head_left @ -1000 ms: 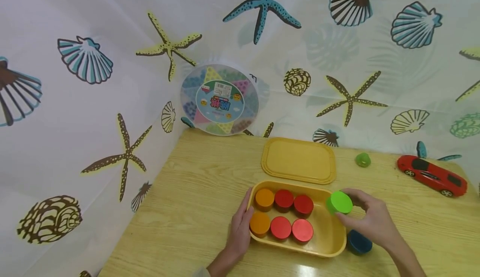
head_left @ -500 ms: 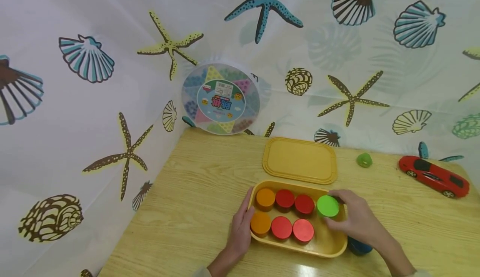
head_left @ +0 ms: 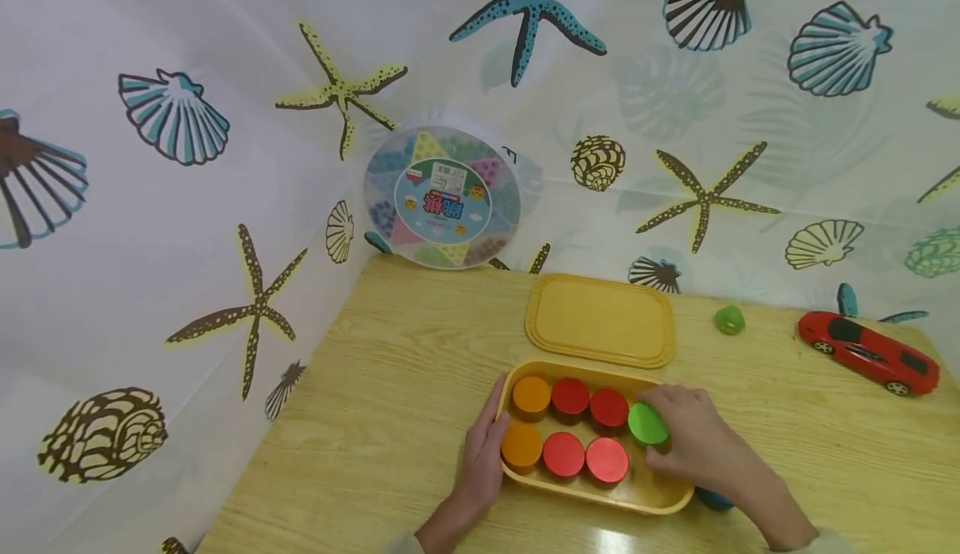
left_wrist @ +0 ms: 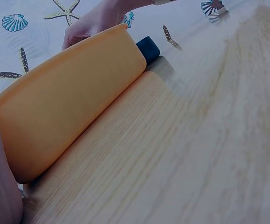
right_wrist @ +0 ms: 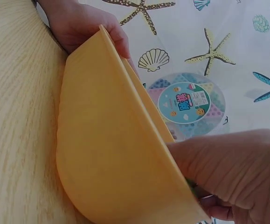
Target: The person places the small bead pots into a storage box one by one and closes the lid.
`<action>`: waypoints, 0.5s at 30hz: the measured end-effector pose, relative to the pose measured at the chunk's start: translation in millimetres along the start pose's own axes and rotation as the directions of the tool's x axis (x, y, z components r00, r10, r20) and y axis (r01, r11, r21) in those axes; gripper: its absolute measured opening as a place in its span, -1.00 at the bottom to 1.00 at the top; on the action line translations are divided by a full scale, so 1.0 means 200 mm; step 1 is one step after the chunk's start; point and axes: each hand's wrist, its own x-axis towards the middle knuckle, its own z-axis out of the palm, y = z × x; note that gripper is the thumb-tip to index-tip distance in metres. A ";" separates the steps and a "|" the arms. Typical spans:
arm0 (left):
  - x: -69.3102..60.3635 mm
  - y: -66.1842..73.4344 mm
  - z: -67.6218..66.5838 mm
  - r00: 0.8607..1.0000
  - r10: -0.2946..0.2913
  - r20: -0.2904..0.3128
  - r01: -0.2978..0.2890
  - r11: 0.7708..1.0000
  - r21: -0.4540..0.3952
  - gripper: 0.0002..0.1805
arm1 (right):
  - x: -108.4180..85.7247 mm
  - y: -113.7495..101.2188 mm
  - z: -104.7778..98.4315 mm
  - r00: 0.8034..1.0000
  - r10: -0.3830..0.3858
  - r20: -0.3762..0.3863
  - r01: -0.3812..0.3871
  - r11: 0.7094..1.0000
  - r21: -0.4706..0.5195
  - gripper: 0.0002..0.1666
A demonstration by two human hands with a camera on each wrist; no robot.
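A yellow plastic box stands on the table, holding several round blocks in two rows. Its left pair are orange blocks; the others in place are red blocks. My left hand holds the box's left end from outside, thumb at the rim. Inside the right half, my right hand pinches a green round block beside the upper red one. The block is slightly tilted, partly hidden by my fingers. In the right wrist view the box wall hides most of it.
A yellow lid lies behind the box. Further right are a small green object and a red toy car. A dark blue block sits outside the box's right end. A round game box leans against the patterned cloth.
My right hand has carried the green block leftward from the box's right rim to beside the upper red block. The left hand stays on the box.
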 end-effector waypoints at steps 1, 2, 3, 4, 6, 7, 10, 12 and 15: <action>0.00 0.00 0.00 1.000 0.001 -0.002 -0.001 1.000 -0.002 -0.40 | 0.00 0.00 0.00 1.000 -0.003 0.004 0.003 1.000 -0.019 -0.33; 0.00 0.00 0.00 1.000 0.000 -0.002 0.000 1.000 -0.006 -0.40 | 0.00 -0.01 0.00 1.000 -0.008 0.009 0.008 0.999 -0.038 -0.33; 0.00 0.00 0.00 1.000 0.001 -0.004 -0.001 1.000 -0.006 -0.40 | 0.00 -0.01 0.01 1.000 -0.017 0.009 0.018 0.998 -0.063 -0.32; 0.00 0.00 0.00 1.000 0.000 -0.004 0.000 1.000 -0.008 -0.40 | 0.00 -0.01 0.01 1.000 -0.026 0.007 0.026 0.996 -0.085 -0.32; 0.00 -0.01 0.00 1.000 0.000 -0.003 0.000 1.000 -0.009 -0.40 | 0.00 -0.01 0.02 0.999 -0.038 0.004 0.038 0.992 -0.119 -0.33; 0.00 -0.01 0.00 1.000 -0.002 -0.004 0.002 1.000 -0.009 -0.40 | 0.00 -0.01 0.02 0.999 -0.042 0.003 0.042 0.990 -0.133 -0.33; 0.00 -0.01 0.00 1.000 -0.007 -0.002 0.007 1.000 -0.010 -0.40 | 0.00 -0.01 0.02 0.998 -0.057 -0.008 0.055 0.985 -0.161 -0.33; 0.00 -0.01 0.00 1.000 0.000 0.001 0.000 1.000 -0.018 -0.40 | -0.01 -0.01 0.02 0.997 -0.075 -0.026 0.070 0.984 -0.162 -0.35; 0.00 0.00 0.00 1.000 0.012 0.008 -0.011 0.999 -0.032 -0.40 | -0.02 -0.01 0.02 0.987 -0.116 -0.111 0.098 0.983 -0.156 -0.36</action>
